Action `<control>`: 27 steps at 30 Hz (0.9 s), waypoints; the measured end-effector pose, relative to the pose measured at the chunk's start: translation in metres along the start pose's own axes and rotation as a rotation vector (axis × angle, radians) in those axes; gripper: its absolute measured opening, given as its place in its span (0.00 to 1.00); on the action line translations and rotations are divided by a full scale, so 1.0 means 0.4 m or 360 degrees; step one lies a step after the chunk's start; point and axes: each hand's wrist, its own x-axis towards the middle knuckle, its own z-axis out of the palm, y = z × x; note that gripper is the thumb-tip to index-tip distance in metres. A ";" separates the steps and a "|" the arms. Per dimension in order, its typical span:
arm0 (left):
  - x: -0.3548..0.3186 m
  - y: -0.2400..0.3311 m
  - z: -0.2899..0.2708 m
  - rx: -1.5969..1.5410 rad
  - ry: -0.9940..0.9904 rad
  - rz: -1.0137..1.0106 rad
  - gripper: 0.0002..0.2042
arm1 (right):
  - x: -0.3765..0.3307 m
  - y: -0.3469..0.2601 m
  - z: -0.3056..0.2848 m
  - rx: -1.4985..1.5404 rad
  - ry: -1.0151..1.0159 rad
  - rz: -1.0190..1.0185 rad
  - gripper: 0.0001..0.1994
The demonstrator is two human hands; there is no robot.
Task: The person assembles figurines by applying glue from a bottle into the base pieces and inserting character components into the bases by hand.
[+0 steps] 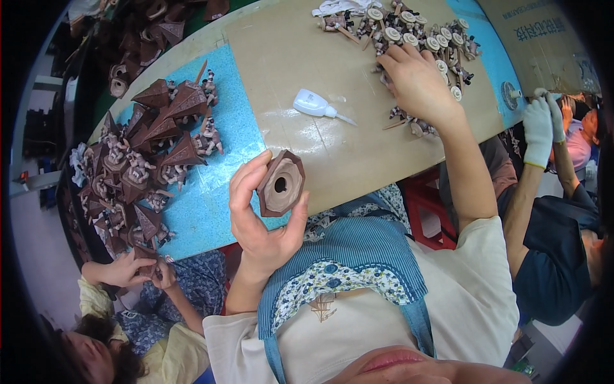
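Note:
My left hand (259,221) holds up a brown faceted piece (272,197), gripped at its sides between thumb and fingers. Its hollow, lighter face has a dark round hole. At the far right of the table my right hand (419,86) reaches into a pile of small painted figurines (377,29), many with round cream discs (409,40). Its fingers are bent down among them; thumb and fingertips are hidden, so what they grip cannot be made out. Between my hands lies a white squeeze bottle (313,104) with a thin nozzle.
At left, brown pointed pieces with figurines (150,153) are heaped on a blue sheet (220,192). More brown parts (144,48) lie beyond the table edge. A co-worker's hands (137,269) hold a brown piece at lower left. A gloved co-worker (537,131) and cardboard box (537,38) are at right.

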 end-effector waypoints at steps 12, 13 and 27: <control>-0.039 0.001 0.000 -0.0404 0.0023 -0.0207 0.37 | 0.005 -0.097 -0.055 0.1835 0.0135 0.0562 0.15; -0.045 0.002 -0.004 -0.0392 0.0054 -0.0215 0.37 | 0.009 -0.130 -0.049 0.1836 0.0119 0.0529 0.15; -0.115 0.016 -0.054 -0.1167 -0.0308 -0.0296 0.35 | 0.018 -0.451 0.011 0.3900 -0.0485 0.0654 0.13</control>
